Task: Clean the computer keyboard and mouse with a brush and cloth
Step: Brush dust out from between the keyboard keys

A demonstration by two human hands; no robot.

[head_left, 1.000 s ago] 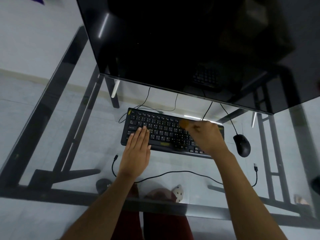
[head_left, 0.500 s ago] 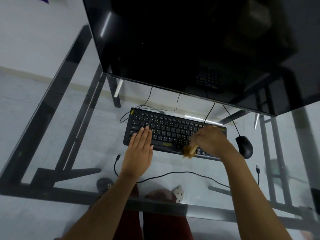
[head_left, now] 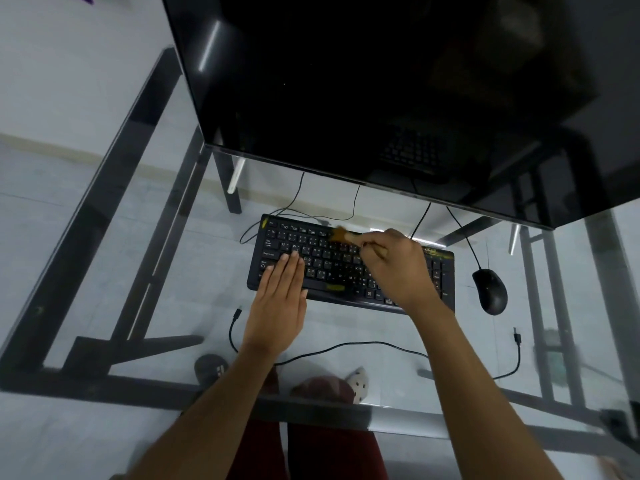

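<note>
A black keyboard point(head_left: 322, 252) lies on the glass desk under the monitor. My left hand point(head_left: 278, 303) rests flat on its front left corner, fingers together and straight, holding nothing. My right hand point(head_left: 398, 268) is closed around a small brown brush point(head_left: 341, 234), whose blurred bristles touch the top key row near the middle. The hand covers the keyboard's right half. A black mouse point(head_left: 490, 291) sits to the right of the keyboard, apart from both hands. No cloth is visible.
A large dark monitor point(head_left: 381, 98) overhangs the back of the glass desk point(head_left: 104, 271). A loose black cable point(head_left: 346, 348) curls in front of the keyboard, its plugs lying at left and right. My legs and feet show through the glass.
My right hand has swept the brush from the keyboard's front edge up to the top key row. My left hand stays flat on the left corner.
</note>
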